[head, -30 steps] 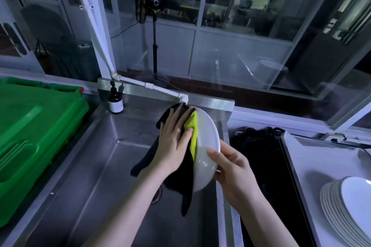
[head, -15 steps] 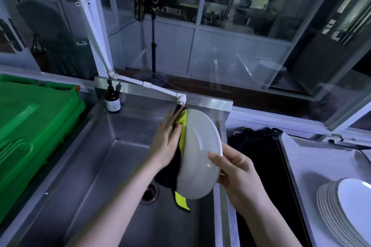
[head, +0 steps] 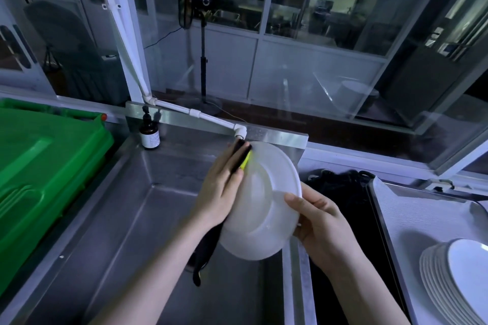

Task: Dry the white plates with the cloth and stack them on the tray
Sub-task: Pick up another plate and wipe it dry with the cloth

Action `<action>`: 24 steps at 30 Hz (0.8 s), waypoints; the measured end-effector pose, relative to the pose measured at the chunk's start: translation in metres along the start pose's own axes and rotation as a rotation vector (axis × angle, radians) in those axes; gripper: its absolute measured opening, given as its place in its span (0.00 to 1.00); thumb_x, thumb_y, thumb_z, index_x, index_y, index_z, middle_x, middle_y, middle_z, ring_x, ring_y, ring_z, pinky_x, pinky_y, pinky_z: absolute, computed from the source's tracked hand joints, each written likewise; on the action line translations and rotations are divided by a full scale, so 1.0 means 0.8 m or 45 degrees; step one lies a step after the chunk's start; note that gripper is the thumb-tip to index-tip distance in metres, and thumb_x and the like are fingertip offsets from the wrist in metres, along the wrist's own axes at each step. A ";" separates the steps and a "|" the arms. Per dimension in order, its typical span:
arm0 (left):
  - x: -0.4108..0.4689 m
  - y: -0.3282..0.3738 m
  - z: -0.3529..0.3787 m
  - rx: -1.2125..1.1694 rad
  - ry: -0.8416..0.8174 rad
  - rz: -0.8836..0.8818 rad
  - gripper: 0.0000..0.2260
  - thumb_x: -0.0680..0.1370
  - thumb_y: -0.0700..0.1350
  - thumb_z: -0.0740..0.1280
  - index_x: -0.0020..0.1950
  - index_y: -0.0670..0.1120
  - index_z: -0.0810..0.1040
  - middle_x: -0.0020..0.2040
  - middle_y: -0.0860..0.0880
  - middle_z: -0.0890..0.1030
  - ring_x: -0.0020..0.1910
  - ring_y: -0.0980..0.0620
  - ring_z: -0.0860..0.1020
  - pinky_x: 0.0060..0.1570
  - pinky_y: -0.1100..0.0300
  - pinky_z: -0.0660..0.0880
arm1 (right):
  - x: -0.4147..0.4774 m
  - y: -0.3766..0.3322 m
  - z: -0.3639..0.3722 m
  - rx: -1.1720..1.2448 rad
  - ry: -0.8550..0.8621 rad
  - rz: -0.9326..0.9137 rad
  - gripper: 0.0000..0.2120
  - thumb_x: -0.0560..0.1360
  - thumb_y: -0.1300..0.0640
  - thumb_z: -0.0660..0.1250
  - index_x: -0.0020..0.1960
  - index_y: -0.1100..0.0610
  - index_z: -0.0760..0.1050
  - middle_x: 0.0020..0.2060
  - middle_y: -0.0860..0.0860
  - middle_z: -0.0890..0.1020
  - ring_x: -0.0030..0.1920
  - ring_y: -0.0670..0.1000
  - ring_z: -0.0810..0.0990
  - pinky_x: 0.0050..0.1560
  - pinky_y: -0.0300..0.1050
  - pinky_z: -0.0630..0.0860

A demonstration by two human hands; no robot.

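Since half a second ago, the plate (head: 261,206) has tipped so its flat side faces up more. The cloth (head: 241,156) is now mostly hidden behind it. Only a bit of yellow shows at the top, and a black tail hangs below. The yellow end that hung under the plate is out of sight.

The left hand (head: 221,192) has its fingers straight and close together, pressing the cloth on the plate's left edge. The right hand (head: 322,221) pinches the right rim, thumb on the near side and fingers curled behind.

The plate's top edge is just under the end of the white pipe (head: 200,115). Its bottom edge hangs over the right wall of the sink (head: 132,219), which has lots of room to the left. The stack of plates (head: 454,277) sits well apart on the tray (head: 412,219), at the picture's right edge, with bare tray between.
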State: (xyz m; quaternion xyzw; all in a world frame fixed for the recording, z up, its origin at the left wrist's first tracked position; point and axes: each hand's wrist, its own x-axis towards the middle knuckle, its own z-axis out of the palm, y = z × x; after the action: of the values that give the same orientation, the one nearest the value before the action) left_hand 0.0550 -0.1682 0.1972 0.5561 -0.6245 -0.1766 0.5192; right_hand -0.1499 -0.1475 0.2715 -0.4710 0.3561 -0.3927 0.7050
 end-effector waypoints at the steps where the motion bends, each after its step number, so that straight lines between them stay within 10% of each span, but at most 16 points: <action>1: -0.006 -0.003 0.000 -0.054 0.007 -0.052 0.22 0.81 0.53 0.52 0.76 0.57 0.63 0.79 0.59 0.58 0.78 0.60 0.54 0.77 0.50 0.54 | 0.001 -0.001 -0.005 0.000 0.010 0.004 0.15 0.75 0.61 0.65 0.60 0.59 0.82 0.50 0.62 0.84 0.45 0.57 0.83 0.38 0.46 0.80; 12: -0.092 0.040 0.056 0.135 0.126 0.028 0.23 0.82 0.48 0.53 0.78 0.58 0.60 0.81 0.55 0.54 0.80 0.49 0.49 0.76 0.41 0.50 | 0.026 0.002 -0.017 0.289 0.259 -0.022 0.18 0.74 0.58 0.65 0.63 0.59 0.79 0.57 0.60 0.83 0.54 0.57 0.82 0.56 0.50 0.79; 24: -0.091 0.021 0.061 0.049 0.033 0.008 0.22 0.84 0.52 0.51 0.79 0.59 0.57 0.80 0.57 0.53 0.80 0.50 0.48 0.73 0.35 0.56 | 0.030 0.007 -0.003 0.369 0.465 -0.007 0.12 0.81 0.62 0.61 0.60 0.60 0.80 0.49 0.58 0.85 0.44 0.51 0.85 0.40 0.42 0.82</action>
State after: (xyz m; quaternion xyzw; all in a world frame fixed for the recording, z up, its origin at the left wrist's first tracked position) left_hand -0.0069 -0.1161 0.1583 0.5664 -0.6226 -0.1557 0.5171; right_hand -0.1398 -0.1686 0.2627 -0.2868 0.4164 -0.5203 0.6882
